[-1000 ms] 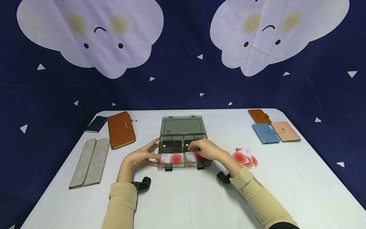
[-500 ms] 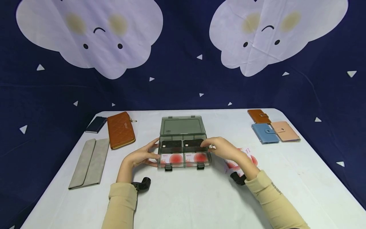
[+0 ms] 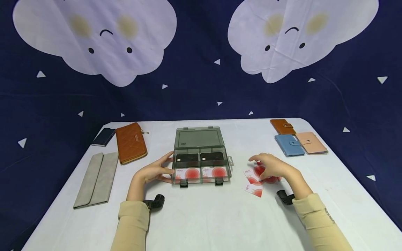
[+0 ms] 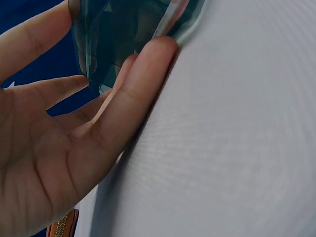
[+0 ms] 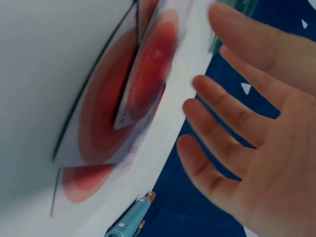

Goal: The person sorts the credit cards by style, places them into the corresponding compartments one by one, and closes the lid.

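A see-through grey-green plastic box (image 3: 201, 176) stands in the middle of the table, its lid (image 3: 199, 137) swung back. Two black cards (image 3: 187, 158) with chips sit in the rear compartments, and white-and-red cards (image 3: 218, 172) in the front ones. My left hand (image 3: 156, 170) touches the box's left side with extended fingers; the left wrist view has its fingertips against the clear wall. To the right, my right hand (image 3: 273, 166) hovers over a loose spread of white-and-red cards (image 3: 254, 190). Its fingers are spread, holding nothing, apart from the cards in the right wrist view.
At the left lie a grey folder (image 3: 95, 179), a brown quilted zip wallet (image 3: 131, 143) and a dark booklet (image 3: 103, 137). Brown (image 3: 283, 126), blue (image 3: 289, 145) and pink (image 3: 312, 143) snap card holders lie at the back right. A patterned curtain (image 3: 201, 97) hangs behind the table.
My right hand has left the box's right-hand compartments and moved right, over the loose cards. The left hand stays at the box's left side.
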Demonstrator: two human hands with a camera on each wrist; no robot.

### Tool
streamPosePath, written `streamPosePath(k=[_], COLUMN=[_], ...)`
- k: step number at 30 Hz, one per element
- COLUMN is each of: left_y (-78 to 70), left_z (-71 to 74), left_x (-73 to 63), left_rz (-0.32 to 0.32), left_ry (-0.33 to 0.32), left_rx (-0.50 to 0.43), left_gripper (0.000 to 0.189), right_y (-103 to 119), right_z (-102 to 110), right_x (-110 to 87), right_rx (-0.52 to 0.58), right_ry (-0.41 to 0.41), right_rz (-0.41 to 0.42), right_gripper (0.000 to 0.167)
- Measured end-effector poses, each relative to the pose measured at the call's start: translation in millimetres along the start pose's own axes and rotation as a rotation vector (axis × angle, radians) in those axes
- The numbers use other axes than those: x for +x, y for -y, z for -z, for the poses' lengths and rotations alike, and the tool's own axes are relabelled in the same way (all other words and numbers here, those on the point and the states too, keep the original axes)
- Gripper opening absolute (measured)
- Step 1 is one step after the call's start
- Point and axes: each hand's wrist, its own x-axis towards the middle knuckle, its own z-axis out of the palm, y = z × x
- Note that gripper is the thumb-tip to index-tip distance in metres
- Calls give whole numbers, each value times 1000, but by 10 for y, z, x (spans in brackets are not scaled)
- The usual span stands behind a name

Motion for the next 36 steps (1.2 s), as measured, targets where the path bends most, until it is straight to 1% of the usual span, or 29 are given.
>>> streamPosePath(k=[2,5,9,13,18,20,22,26,28,32,33,36], left_y=[-3,-1,3,3,-5,-6,-5,-3,-5,-11,-12,-14], left_z=[1,2,7,7,-5,-7,-8,-11,-12,-11,-11,-11], left_x=[-1,0,4,6,5,0,-5,-8,-6,-6,-6,-9], left_rz=[0,-1,-6,-10,-7,-5,-2,-1,-2,-6,-5,-5], left_ry=[-3,-6,-6,-3,-3,-9,-13,-13,-9,-6,-8,-12], left_rx=[5,13,15,13,9,11,11,12,9,9,11,14], left_gripper=[88,88,88,87,87,87,88,88,88,88,89,89], right_y=[-20,-49,-101,-145,-158,-149,-137,-111,-93,-20,7,99], right_z=[-10,-26,-48,-59,-57,-58,-59,-47,-37,2,15,46], right_x=[0,21,89,168,230,246,258,279,287,296,297,310], right_rx=[-25,-65,-86,-89,-68,-42,1,92,140,232,242,224], right_ry=[30,54,41,11,-27,-37,-46,-103,-140,-201,-221,-304], right_rz=[-35,-83,-118,-128,-140,-140,-137,-146,-173,-230,-237,-213], right_gripper=[61,56,47,45,47,48,45,31,25,23,23,23])
